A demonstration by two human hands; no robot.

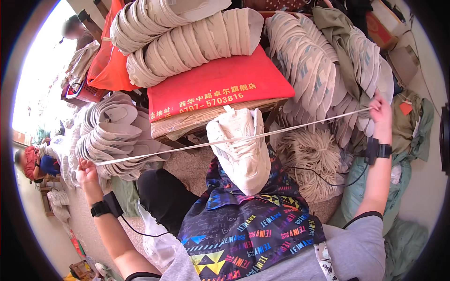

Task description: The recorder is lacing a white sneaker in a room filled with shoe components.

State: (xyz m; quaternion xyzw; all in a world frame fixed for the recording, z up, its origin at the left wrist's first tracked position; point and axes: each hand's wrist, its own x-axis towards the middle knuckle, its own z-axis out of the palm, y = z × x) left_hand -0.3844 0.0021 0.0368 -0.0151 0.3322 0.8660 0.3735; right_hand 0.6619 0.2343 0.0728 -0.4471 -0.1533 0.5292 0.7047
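Observation:
A cream sneaker upper rests at my lap, its toe toward me and its tongue pointing away. Across it runs a long white flat shoelace, pulled nearly straight out to both sides. Far to the left, my left hand is closed on one end. My right hand, raised higher at the far right, pinches the other end. Lacing also shows on the front of the upper, below the taut lace. Whether the lace passes through the top eyelets or only over them, I cannot tell.
Ahead stands a small bench with a red cover, bearing stacked uppers. More uppers hang in piles at the left and right. A bundle of cream laces lies right of the shoe. Other people are at the far left.

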